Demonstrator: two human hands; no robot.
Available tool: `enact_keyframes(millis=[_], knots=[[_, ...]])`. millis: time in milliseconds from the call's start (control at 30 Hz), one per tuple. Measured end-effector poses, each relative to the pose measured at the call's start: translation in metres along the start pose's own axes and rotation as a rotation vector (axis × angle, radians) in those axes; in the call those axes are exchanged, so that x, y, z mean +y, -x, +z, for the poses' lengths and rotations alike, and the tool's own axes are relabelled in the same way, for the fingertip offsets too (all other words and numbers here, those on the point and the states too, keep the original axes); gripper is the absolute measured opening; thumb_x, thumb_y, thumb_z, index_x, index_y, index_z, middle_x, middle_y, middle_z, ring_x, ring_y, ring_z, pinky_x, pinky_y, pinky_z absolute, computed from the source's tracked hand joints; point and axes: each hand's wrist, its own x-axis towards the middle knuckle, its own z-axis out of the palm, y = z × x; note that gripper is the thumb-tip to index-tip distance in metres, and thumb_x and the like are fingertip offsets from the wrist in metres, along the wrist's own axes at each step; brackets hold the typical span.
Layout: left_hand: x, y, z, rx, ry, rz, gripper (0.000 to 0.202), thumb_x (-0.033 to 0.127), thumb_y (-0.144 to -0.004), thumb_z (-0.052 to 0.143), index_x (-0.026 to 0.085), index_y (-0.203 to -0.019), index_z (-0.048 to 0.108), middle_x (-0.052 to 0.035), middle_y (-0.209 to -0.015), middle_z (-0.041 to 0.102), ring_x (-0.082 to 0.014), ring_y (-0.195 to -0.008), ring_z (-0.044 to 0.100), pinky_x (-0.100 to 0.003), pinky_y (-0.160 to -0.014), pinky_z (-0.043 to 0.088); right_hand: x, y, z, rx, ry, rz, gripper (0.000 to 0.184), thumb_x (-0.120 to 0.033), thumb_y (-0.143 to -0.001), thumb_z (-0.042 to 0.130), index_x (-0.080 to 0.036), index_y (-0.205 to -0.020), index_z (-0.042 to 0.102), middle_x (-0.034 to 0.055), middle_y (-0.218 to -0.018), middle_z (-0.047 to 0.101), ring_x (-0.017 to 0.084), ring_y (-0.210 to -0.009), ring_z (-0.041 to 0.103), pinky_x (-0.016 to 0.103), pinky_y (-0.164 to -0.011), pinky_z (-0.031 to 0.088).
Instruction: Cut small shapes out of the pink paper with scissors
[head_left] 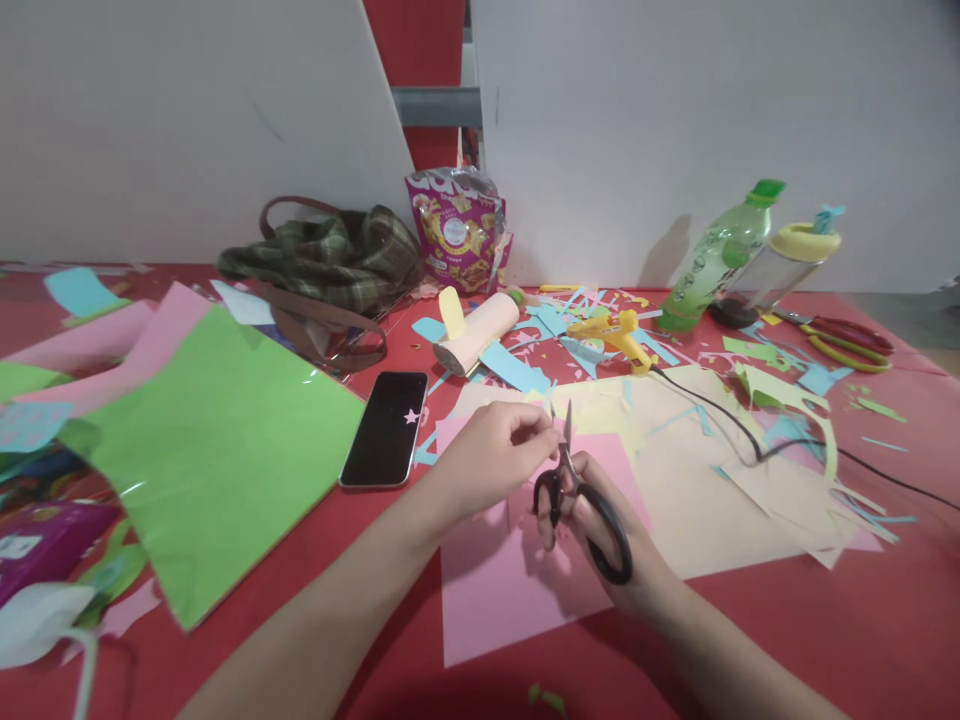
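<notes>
My right hand (600,510) grips black-handled scissors (611,535), blades parted and pointing away from me. Close to the blades, my left hand (499,450) is pinched; whatever its fingertips hold is too small or hidden to make out. Both hands are above a pink paper sheet (480,610) on the red table. Left of my left hand lies a phone (381,430) with a small pink star (411,416) on its dark screen. Beyond the hands rests a pale pink paper tube (480,335) with yellow and blue paper pieces attached.
Green paper (225,450) covers the left side. A yellow glue gun (615,335) trails its black cord across cream paper (697,520) and scraps. At the back stand a snack bag (457,230), a green bottle (716,260) and a tilted clear container (784,275). Red-and-yellow-handled scissors (847,340) lie right.
</notes>
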Motion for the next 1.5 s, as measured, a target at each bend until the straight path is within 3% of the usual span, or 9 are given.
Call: enact_keyframes(millis=[333,600,733,867,1033,1500], knots=[[0.0,-0.001,0.002,0.038,0.005,0.008,0.021,0.02,-0.074,0.039,0.014,-0.057,0.05,0.0051,-0.051,0.037,-0.0069,-0.047,0.035,-0.019,-0.048,0.03,0.003,0.001,0.0,0.041,0.035,0.005,0.021,-0.036,-0.078,0.05,-0.022,-0.076,0.035,-0.0034,-0.065,0.043,0.011,-0.054,0.046,0.025,-0.052,0.035],[0.001,-0.001,0.001,0.133,0.07,0.032,0.022,0.021,-0.075,0.039,0.015,-0.054,0.045,0.0035,-0.056,0.044,-0.0078,-0.052,0.04,-0.019,-0.05,0.033,0.009,-0.001,0.0,0.021,0.001,0.011,0.024,-0.041,-0.075,0.051,-0.023,-0.077,0.035,-0.0022,-0.066,0.048,0.012,-0.052,0.047,0.026,-0.05,0.037],[0.002,-0.001,0.001,0.151,0.054,0.04,0.02,0.019,-0.074,0.039,0.015,-0.056,0.047,0.0039,-0.055,0.044,-0.0074,-0.051,0.04,-0.019,-0.05,0.033,0.007,-0.004,0.0,0.173,-0.054,-0.048,0.02,-0.034,-0.074,0.055,-0.022,-0.075,0.038,-0.0011,-0.07,0.049,0.013,-0.06,0.05,0.026,-0.054,0.038],[0.001,0.0,0.003,0.058,-0.014,0.05,0.021,0.018,-0.073,0.039,0.015,-0.054,0.047,0.0034,-0.055,0.047,-0.0084,-0.053,0.043,-0.019,-0.051,0.034,0.002,-0.007,-0.002,0.345,-0.037,-0.154,0.019,-0.026,-0.071,0.059,-0.022,-0.073,0.041,-0.0014,-0.071,0.051,0.014,-0.064,0.049,0.027,-0.06,0.038],[0.0,0.002,0.008,-0.073,-0.084,0.096,0.022,0.019,-0.075,0.037,0.015,-0.061,0.054,0.0018,-0.06,0.055,-0.0095,-0.056,0.046,-0.019,-0.053,0.034,-0.002,-0.008,-0.003,0.471,-0.055,-0.143,0.027,-0.016,-0.064,0.065,-0.022,-0.071,0.04,-0.005,-0.068,0.049,0.012,-0.063,0.048,0.025,-0.06,0.037],[-0.006,0.004,0.014,-0.135,-0.073,0.044,0.026,0.029,-0.077,0.037,0.015,-0.06,0.052,0.0011,-0.058,0.051,-0.0098,-0.054,0.046,-0.019,-0.049,0.035,-0.005,-0.008,-0.003,0.518,-0.031,-0.131,0.028,-0.011,-0.064,0.063,-0.023,-0.071,0.039,-0.0064,-0.07,0.047,0.007,-0.052,0.042,0.02,-0.048,0.033]])
